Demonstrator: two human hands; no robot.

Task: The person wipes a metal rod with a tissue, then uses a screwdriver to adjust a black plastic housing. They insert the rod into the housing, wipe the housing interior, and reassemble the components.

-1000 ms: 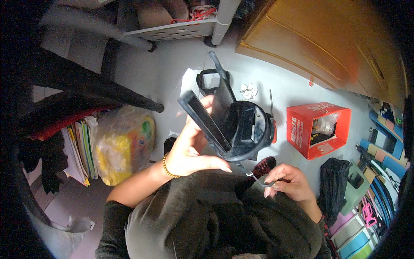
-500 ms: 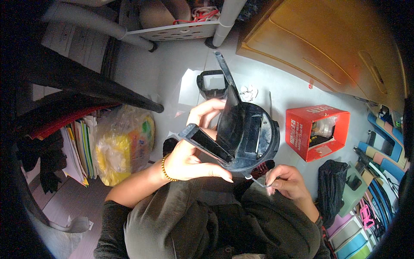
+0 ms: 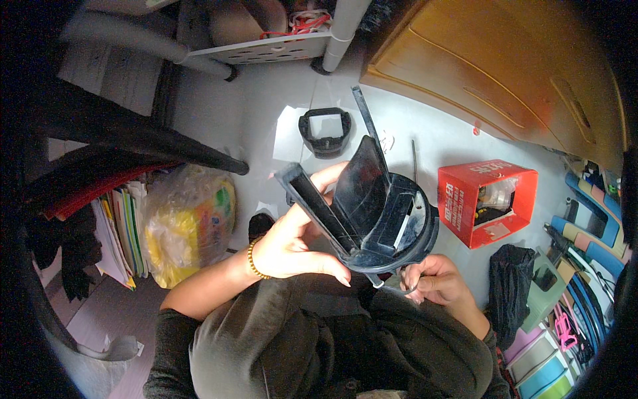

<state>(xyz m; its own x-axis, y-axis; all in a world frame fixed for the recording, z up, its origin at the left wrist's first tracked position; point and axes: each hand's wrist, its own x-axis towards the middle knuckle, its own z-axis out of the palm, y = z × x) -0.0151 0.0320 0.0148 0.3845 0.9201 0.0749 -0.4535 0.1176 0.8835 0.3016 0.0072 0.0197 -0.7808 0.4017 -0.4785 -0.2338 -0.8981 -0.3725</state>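
A black plastic housing (image 3: 362,193) with a round base and two long upright arms is tilted above my lap. My left hand (image 3: 292,249) is closed round its left side; some fingers are hidden behind it, and the thumb points out along the lower side. At the bottom rim my right hand (image 3: 438,282) pinches a thin grey cord-like piece (image 3: 393,288), whose pale end lies against the housing. Whether that end is fixed there I cannot tell. Beyond the hands, a black plastic frame (image 3: 325,143) with a rectangular opening lies on the floor.
To the right lies a red box (image 3: 458,199) with small things inside. A thin rod (image 3: 414,156) is on the floor beside the housing. A black bag (image 3: 510,292) stands near several coloured plastic items. On the left are a bag with yellow contents (image 3: 179,233) and a dark pole (image 3: 212,154).
The housing has tipped and shifted slightly right, showing more of its inner side. My right hand has moved a little left, closer to the rim.
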